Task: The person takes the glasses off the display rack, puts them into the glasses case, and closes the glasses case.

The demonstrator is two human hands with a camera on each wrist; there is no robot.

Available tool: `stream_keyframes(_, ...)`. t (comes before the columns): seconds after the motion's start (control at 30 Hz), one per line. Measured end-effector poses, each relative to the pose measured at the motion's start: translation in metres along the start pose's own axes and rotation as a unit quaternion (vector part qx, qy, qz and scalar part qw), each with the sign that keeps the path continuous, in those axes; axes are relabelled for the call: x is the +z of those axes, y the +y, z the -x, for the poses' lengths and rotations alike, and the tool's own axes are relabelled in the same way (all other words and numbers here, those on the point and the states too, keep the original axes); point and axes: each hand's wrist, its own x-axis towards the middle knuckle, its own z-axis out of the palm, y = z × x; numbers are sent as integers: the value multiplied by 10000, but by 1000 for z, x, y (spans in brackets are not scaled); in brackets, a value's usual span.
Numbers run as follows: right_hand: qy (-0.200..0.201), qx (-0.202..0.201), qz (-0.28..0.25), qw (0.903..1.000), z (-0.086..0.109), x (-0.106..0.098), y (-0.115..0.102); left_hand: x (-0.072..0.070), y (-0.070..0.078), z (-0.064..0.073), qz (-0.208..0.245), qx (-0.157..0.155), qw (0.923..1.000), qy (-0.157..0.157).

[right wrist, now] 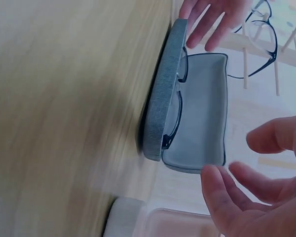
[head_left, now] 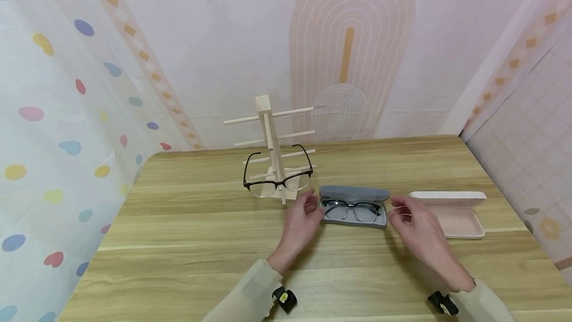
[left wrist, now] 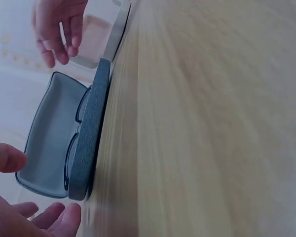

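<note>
A grey glasses case lies with its lid raised on the wooden table. Inside rests a pair of glasses with a dark browline, lenses toward me. At the case's left end is my left hand, its fingers loosely bent and holding nothing; in the left wrist view one fingertip overlaps the lid's edge. My right hand hovers by the right end, thumb and fingers apart with nothing between them. The right wrist view shows its fingertips close to the lid's corner.
Behind my left hand stands a wooden display rack with several pegs, and black-framed glasses hang on it. A pale pink case with a white lid lies open to the right, partly behind my right hand. A patterned curtain backs the table.
</note>
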Motion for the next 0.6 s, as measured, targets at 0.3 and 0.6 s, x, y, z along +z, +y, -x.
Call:
stream_keyframes(0.3, -313, 201, -605, 9975, -4, 4, -4, 8, 4, -2, -83, 192, 9996, -179)
stream_keyframes(0.6, -702, 325, -965, 9923, -15, 10, 1, 12, 4, -5, 105, 265, 9995, -142)
